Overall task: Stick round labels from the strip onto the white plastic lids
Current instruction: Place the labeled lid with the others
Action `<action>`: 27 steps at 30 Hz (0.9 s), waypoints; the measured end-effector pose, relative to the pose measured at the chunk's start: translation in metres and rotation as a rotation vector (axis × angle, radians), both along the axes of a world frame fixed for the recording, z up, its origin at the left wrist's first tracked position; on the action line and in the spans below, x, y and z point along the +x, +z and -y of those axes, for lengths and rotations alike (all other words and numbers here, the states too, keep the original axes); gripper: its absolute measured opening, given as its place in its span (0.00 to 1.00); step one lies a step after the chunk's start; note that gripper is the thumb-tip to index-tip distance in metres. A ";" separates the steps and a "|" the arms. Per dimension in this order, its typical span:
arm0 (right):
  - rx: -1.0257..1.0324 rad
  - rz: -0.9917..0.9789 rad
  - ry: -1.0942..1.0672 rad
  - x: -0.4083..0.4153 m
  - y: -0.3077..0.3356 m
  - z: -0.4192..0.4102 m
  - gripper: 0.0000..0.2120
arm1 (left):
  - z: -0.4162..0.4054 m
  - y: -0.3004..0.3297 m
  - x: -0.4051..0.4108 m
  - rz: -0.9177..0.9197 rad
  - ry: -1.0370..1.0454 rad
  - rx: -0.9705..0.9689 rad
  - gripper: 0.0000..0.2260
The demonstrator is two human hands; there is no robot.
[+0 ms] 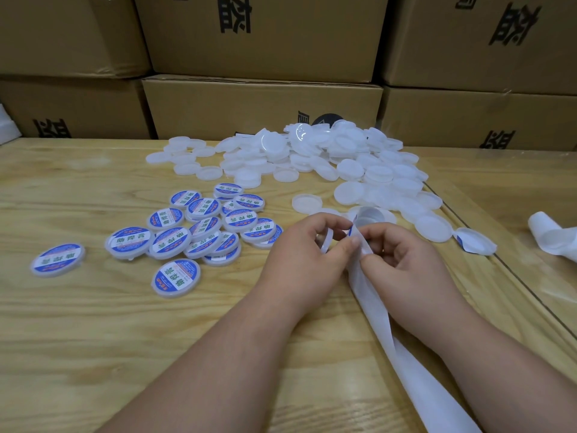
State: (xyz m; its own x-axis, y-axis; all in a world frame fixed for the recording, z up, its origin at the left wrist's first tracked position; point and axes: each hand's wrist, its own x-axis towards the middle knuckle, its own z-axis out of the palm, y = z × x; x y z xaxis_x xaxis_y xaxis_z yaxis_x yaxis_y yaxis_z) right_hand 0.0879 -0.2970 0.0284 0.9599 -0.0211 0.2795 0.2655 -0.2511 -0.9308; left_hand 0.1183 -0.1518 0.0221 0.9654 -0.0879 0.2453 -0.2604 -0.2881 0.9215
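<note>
Backing strip (374, 307), thin and limp, runs from 5 o'clock up to the hands near the desk's (93, 323) centre, where the right hand (402, 260) pinches it just below a blue-edged label (352, 230) and the left hand (299, 254) curls round a white lid (326, 240) while its thumb meets the label. Labels look flimsy and tacky, so I would lift one by its edge; lids look light, stiff and slick, best gripped by the rim. Bare lids (327, 157) heap at 12 o'clock, labelled lids (199, 226) lie at 10 o'clock.

stockroom: stacked cartons (262, 35) behind worktable (93, 323)
</note>
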 end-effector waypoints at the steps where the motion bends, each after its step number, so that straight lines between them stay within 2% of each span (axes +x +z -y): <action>1: 0.002 0.000 0.001 0.001 0.000 0.000 0.09 | 0.000 0.000 0.000 0.006 0.001 0.005 0.05; 4: 0.002 -0.010 -0.008 0.001 0.000 0.001 0.13 | 0.000 0.000 0.000 0.010 0.015 0.007 0.06; 8: 0.007 -0.036 -0.017 0.000 0.001 0.000 0.11 | 0.001 0.000 0.000 0.035 0.077 -0.049 0.09; 12: 0.000 -0.044 -0.055 -0.001 0.003 0.001 0.16 | -0.003 0.002 0.002 0.033 0.147 -0.200 0.16; 18: 0.078 -0.043 -0.136 0.000 0.004 0.001 0.19 | -0.004 0.006 0.001 0.011 0.236 -0.360 0.17; 27: -0.030 0.169 -0.151 -0.002 0.005 -0.001 0.20 | -0.001 0.006 0.001 -0.058 0.087 -0.424 0.13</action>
State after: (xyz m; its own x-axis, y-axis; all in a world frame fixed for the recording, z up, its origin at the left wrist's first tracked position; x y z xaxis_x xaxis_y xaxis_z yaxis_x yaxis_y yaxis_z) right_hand 0.0862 -0.2961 0.0333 0.8858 -0.1501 0.4391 0.3747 -0.3267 -0.8677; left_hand 0.1193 -0.1507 0.0279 0.9780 0.0909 0.1877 -0.1965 0.1001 0.9754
